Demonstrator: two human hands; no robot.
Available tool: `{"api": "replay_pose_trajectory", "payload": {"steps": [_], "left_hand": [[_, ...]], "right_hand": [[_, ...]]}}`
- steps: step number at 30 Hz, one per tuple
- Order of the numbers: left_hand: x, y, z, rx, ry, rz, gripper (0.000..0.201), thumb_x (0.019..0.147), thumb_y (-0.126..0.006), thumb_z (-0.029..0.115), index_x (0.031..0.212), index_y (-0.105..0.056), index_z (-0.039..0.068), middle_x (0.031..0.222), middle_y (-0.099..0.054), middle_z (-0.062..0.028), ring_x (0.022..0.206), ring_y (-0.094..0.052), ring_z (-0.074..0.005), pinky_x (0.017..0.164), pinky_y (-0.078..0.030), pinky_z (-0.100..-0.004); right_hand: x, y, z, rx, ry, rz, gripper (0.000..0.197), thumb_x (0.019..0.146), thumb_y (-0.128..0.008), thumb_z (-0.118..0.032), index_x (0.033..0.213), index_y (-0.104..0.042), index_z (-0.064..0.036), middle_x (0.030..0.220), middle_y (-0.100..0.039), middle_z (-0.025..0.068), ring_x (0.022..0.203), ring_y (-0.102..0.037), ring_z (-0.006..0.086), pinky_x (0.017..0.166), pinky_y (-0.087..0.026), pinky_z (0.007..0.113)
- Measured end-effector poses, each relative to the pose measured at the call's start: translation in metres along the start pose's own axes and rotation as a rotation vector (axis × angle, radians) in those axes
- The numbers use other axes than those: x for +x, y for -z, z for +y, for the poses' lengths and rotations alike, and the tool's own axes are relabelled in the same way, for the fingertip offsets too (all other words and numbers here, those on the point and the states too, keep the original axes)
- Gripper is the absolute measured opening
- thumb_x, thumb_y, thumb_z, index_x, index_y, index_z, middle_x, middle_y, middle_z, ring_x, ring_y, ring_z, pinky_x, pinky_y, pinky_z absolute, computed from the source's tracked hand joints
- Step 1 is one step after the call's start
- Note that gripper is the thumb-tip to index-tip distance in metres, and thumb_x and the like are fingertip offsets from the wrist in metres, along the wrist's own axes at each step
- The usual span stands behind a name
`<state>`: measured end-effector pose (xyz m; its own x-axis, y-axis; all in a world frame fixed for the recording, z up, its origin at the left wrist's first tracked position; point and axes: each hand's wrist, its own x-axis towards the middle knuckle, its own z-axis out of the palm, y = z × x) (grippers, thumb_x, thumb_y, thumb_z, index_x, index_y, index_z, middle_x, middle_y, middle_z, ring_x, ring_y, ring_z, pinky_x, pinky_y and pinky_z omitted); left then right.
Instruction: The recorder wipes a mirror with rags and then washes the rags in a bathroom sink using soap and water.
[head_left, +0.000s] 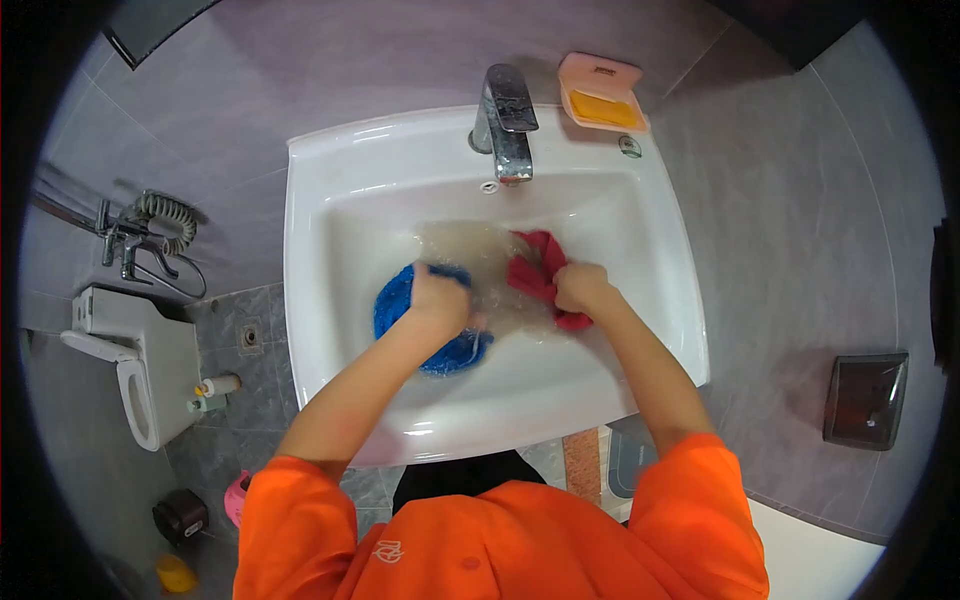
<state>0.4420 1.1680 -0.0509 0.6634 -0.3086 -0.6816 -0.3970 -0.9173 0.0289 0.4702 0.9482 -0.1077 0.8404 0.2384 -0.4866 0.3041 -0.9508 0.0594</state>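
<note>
White basin [350, 215] in front of me holds cloudy, greyish water. Over its left part, my left hand [440, 302] is closed on a wet blue cloth [395, 300], which spreads out around the fist. A thin pale strand shows beside that hand; what it belongs to is unclear. On the right, my right hand [583, 288] is closed around a bunched red cloth [541, 252]. Part of the red cloth sticks up past the fingers, and its lower end dips beside the hand. The fingertips of both hands are mostly hidden.
A chrome faucet [508, 125] rises at the basin's back edge. Right of it sits a pink soap dish [603, 92] with a yellow bar. Toilet [150, 375], shower fittings [135, 235] and bottles [215, 390] are at left; a dark dispenser [866, 402] hangs at right.
</note>
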Motion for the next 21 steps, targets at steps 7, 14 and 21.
{"api": "replay_pose_trajectory", "payload": {"steps": [7, 14, 21], "left_hand": [[0.105, -0.058, 0.007, -0.086, -0.168, 0.607, 0.032, 0.07, -0.064, 0.021, 0.098, -0.059, 0.007, 0.101, -0.056, -0.0087, 0.102, -0.049, -0.0269, 0.087, -0.038, -0.0391], [0.12, -0.063, -0.001, -0.099, -0.088, 0.664, 0.018, 0.073, -0.057, 0.016, 0.089, -0.064, 0.011, 0.099, -0.056, -0.0068, 0.099, -0.05, -0.0239, 0.08, -0.039, -0.0372], [0.112, -0.06, -0.002, -0.276, -0.063, 0.634, 0.029, 0.071, -0.062, 0.03, 0.091, -0.062, 0.009, 0.1, -0.054, -0.0088, 0.099, -0.048, -0.0258, 0.081, -0.037, -0.0428]], "right_hand": [[-0.046, 0.03, 0.004, 0.384, 0.164, -0.363, 0.029, 0.066, -0.056, -0.026, 0.079, -0.063, -0.0022, 0.074, -0.062, 0.0119, 0.07, -0.057, 0.0266, 0.064, -0.046, 0.035], [-0.056, 0.065, 0.026, 0.819, -0.061, 0.136, 0.034, 0.068, -0.059, -0.031, 0.086, -0.063, -0.0015, 0.084, -0.059, 0.0192, 0.078, -0.057, 0.0306, 0.069, -0.045, 0.037], [0.008, -0.033, -0.022, 0.342, 0.028, 0.382, 0.049, 0.074, -0.062, -0.032, 0.113, -0.048, -0.0061, 0.097, -0.051, 0.0264, 0.088, -0.054, 0.0408, 0.073, -0.046, 0.046]]}}
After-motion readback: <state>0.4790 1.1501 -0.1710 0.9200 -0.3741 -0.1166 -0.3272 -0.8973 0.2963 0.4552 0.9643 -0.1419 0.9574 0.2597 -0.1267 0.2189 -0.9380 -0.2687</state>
